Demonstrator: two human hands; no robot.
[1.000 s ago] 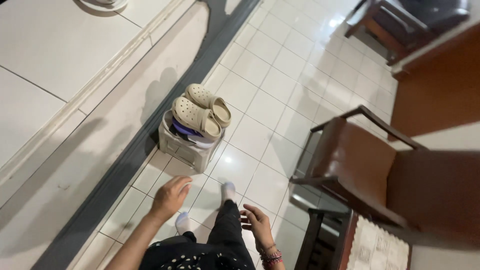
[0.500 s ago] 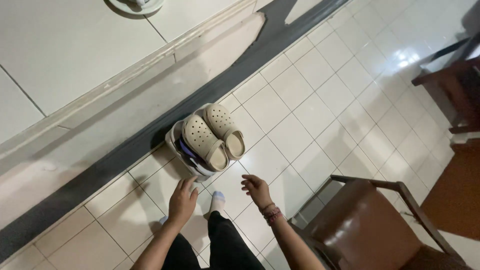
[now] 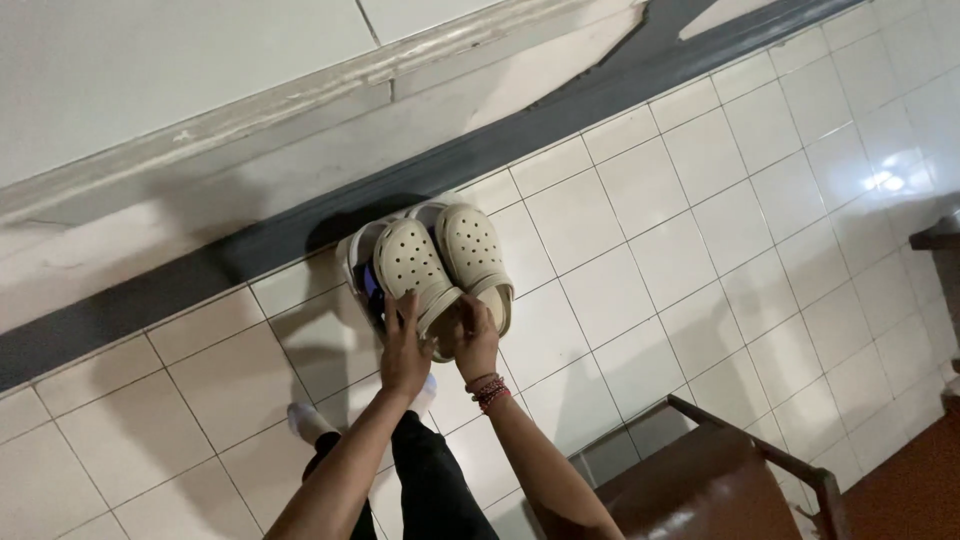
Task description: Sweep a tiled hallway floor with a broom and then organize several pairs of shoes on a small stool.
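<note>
Cream rubber clogs [image 3: 440, 265], a pair with round holes across the toes, lie side by side on top of a small pale rack [image 3: 362, 270] that stands on the white tiled floor [image 3: 680, 230] against a grey strip [image 3: 200, 270] at the foot of the wall. Something dark blue shows inside the rack under the clogs, too hidden to tell what it is.

The left hand [image 3: 403, 350] touches the heel end of the left clog, fingers stretched up along its side, grip loose and wide. The right hand [image 3: 472, 335], with red bead bracelets [image 3: 487, 390] at the wrist, is at the heels of the pair where the two clogs meet; whether its fingers close on a clog or only touch it I cannot tell.

A brown wooden chair [image 3: 700, 480] stands just to the right of the person's arm. Black trousers [image 3: 430, 480] and a white sock [image 3: 300, 420] show below.
</note>
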